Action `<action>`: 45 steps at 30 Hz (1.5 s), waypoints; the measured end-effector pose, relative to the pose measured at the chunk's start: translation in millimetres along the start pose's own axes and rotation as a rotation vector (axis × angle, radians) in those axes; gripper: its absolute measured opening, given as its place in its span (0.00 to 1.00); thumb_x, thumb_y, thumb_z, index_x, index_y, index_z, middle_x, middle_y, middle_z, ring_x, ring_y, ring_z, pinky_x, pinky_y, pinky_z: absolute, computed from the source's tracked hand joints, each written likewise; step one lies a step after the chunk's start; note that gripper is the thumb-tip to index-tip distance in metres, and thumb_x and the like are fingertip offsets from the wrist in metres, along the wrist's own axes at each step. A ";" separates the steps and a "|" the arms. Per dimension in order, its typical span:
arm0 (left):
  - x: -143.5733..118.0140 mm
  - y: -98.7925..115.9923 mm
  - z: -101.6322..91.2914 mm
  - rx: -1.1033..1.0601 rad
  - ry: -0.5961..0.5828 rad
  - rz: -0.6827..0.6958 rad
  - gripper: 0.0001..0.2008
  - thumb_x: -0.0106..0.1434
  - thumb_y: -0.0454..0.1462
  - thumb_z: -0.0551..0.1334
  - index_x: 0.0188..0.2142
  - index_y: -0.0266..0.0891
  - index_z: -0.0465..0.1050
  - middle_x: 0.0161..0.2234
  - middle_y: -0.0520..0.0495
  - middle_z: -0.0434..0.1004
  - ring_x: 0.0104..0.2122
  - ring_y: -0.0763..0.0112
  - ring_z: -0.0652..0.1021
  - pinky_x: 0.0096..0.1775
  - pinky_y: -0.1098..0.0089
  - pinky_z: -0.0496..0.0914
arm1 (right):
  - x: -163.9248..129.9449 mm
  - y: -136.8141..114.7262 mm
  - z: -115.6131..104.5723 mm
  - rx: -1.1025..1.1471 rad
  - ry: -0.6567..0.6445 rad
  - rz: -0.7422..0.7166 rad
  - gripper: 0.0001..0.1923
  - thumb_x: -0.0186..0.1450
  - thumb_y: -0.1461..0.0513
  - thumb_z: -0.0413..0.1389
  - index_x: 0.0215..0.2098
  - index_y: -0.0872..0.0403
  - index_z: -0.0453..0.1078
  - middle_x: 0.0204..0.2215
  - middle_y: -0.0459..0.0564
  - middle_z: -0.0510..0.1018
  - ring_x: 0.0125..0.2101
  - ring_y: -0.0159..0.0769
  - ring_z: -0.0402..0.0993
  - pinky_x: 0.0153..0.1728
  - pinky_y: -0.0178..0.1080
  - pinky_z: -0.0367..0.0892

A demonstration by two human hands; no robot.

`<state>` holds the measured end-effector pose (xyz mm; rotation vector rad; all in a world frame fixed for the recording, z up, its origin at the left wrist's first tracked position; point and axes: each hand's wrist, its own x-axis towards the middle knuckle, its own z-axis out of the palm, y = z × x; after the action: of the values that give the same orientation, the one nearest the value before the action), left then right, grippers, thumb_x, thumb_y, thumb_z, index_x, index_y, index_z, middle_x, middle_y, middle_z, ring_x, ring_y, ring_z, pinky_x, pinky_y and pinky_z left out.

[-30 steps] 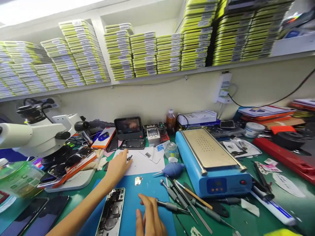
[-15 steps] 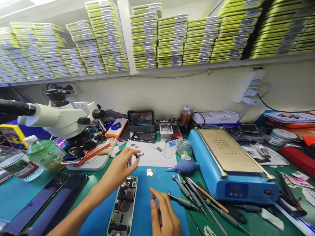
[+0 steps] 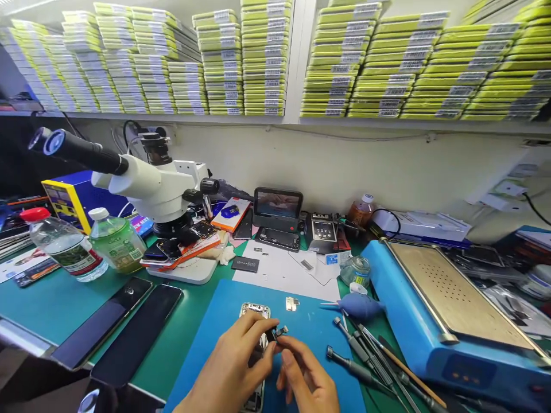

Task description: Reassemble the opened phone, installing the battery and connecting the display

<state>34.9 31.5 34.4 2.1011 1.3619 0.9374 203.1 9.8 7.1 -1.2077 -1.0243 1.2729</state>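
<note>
My left hand [image 3: 235, 358] is closed in a pinch on a small dark phone part with a shiny metal end [image 3: 282, 330]. From the other side, my right hand [image 3: 307, 376] has its fingertips closed against that same part; its exact kind is too small to make out. Beneath both hands lies an opened phone housing [image 3: 255, 308] on the blue mat [image 3: 210, 338], its inside mostly covered by my fingers. A small silvery metal plate [image 3: 292, 303] rests on the mat just beyond the hands.
Right of the mat lie a blue air blower [image 3: 360, 306] and several screwdrivers and tweezers [image 3: 359, 367], beside a blue heating plate machine [image 3: 430, 321]. Two dark phones or screens [image 3: 138, 335] lie left. A microscope [image 3: 146, 183] and bottles [image 3: 116, 241] stand behind them.
My left hand has come back from the white paper with the small part, meeting my right hand above the phone housing. The view has turned left, and a black battery now shows on the paper.
</note>
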 end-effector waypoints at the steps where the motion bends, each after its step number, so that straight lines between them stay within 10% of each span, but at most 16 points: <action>1: -0.4 0.4 0.7 -0.001 0.008 0.008 0.18 0.77 0.34 0.59 0.62 0.49 0.74 0.52 0.47 0.82 0.46 0.66 0.85 0.49 0.69 0.80 | -0.3 -1.1 -0.3 0.014 -0.007 0.027 0.32 0.67 0.36 0.65 0.48 0.55 0.83 0.23 0.49 0.76 0.24 0.37 0.74 0.24 0.35 0.69; 24: -11.5 -8.4 -4.5 -0.115 0.169 0.165 0.15 0.81 0.43 0.59 0.62 0.48 0.74 0.46 0.50 0.83 0.42 0.74 0.84 0.46 0.77 0.77 | 0.3 -7.5 8.7 0.106 -0.156 0.227 0.25 0.72 0.42 0.64 0.47 0.56 0.74 0.27 0.41 0.70 0.25 0.28 0.68 0.25 0.31 0.65; 29: -17.6 -19.3 -18.0 -0.092 0.180 0.084 0.24 0.78 0.49 0.63 0.69 0.53 0.68 0.45 0.53 0.83 0.40 0.72 0.82 0.43 0.74 0.76 | 4.0 -8.8 8.6 -0.199 -0.026 -0.093 0.22 0.80 0.46 0.55 0.45 0.57 0.74 0.27 0.42 0.72 0.24 0.28 0.70 0.24 0.32 0.68; 34: -25.1 -46.9 -41.4 -0.020 0.308 -0.168 0.13 0.82 0.45 0.56 0.43 0.46 0.77 0.36 0.55 0.81 0.34 0.71 0.79 0.36 0.70 0.68 | 14.8 -18.0 -1.7 -0.708 0.156 -0.685 0.04 0.78 0.63 0.61 0.47 0.54 0.79 0.45 0.48 0.83 0.44 0.34 0.80 0.44 0.37 0.76; 37: -25.9 -64.4 -45.3 -0.005 0.324 -0.287 0.16 0.82 0.44 0.55 0.38 0.45 0.75 0.32 0.55 0.79 0.31 0.71 0.79 0.35 0.69 0.67 | 22.1 -18.0 3.6 -1.004 0.072 -0.925 0.12 0.76 0.70 0.61 0.54 0.53 0.79 0.47 0.48 0.84 0.45 0.34 0.80 0.46 0.38 0.75; 45: -24.4 -77.0 -41.5 -0.026 0.183 -0.392 0.16 0.81 0.48 0.55 0.38 0.47 0.76 0.32 0.55 0.78 0.33 0.68 0.79 0.36 0.67 0.67 | 33.4 -3.7 19.5 -1.330 -0.081 -1.107 0.13 0.75 0.73 0.59 0.56 0.60 0.75 0.50 0.54 0.82 0.48 0.39 0.80 0.46 0.41 0.78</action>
<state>-49.1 40.7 1.3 1.6707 1.7606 0.9871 186.4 44.7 10.2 -1.0884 -2.2781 -0.3840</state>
